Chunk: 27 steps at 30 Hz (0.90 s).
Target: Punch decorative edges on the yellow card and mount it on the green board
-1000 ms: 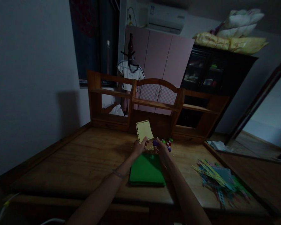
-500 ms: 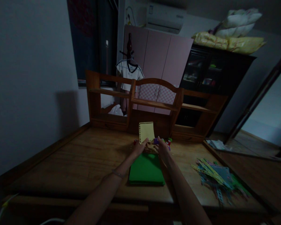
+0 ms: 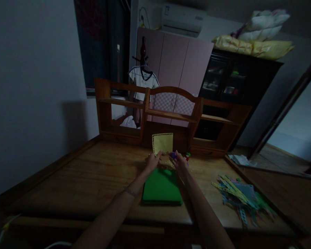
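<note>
My left hand [image 3: 153, 160] pinches the lower left part of a yellow square sheet [image 3: 163, 143], held up above the desk. Dark spots or holes line its top and left edges. In my right hand [image 3: 180, 162] is a small purple object [image 3: 172, 155], close to the sheet's lower right corner; its exact kind is too small to make out. Below both hands lies a stack of green sheets [image 3: 162, 188]. Small pale bits [image 3: 170, 164] are partly hidden between the hands. Just beyond the right hand sit small red and green items with eye-like white spots [image 3: 187, 157].
A tangled pile of coloured perforated strips and sheets [image 3: 239, 195] lies on the right of the wooden desk [image 3: 93, 173]. A wooden shelf unit [image 3: 171, 111] rises along the desk's back edge. On the left, the desk meets a wall [image 3: 41, 103].
The yellow sheet has turned and now looks wider and shorter, its lower right corner nearer the purple object. Both hands have shifted only slightly.
</note>
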Motion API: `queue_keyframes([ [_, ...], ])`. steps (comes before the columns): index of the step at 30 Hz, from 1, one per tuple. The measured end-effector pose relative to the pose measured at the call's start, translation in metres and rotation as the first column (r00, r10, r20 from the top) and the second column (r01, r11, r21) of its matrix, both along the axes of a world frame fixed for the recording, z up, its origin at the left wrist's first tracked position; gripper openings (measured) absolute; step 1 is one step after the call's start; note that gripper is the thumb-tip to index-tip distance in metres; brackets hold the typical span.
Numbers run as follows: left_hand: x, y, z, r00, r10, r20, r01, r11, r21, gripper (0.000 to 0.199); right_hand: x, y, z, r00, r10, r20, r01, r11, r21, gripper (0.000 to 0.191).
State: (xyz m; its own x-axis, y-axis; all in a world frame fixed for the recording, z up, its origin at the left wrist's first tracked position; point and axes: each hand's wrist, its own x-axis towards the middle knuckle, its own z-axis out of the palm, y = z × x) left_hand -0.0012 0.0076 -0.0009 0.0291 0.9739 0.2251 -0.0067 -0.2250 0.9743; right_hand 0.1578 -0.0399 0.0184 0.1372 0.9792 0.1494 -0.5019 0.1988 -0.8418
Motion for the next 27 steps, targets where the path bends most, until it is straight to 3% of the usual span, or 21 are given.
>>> queue_keyframes([
  [6,-0.001,0.014,-0.009,0.999,0.026,-0.025,-0.023,0.994,0.111,0.036,0.003,0.002,-0.001,0.992,-0.019,-0.126,0.019,1.000,-0.003,0.026],
  [13,-0.006,0.020,-0.013,0.997,-0.003,0.076,-0.011,0.984,0.178,0.036,0.006,0.005,-0.004,0.987,-0.001,-0.161,0.001,1.000,-0.006,0.024],
  [20,-0.008,0.018,-0.011,0.999,0.017,0.050,-0.029,0.969,0.246,0.033,0.005,0.007,-0.006,0.986,-0.021,-0.165,0.020,1.000,-0.007,0.023],
  [27,-0.008,0.020,-0.013,0.996,0.010,0.092,-0.029,0.977,0.212,0.029,0.003,0.003,-0.001,0.987,-0.020,-0.162,0.018,1.000,-0.011,0.023],
])
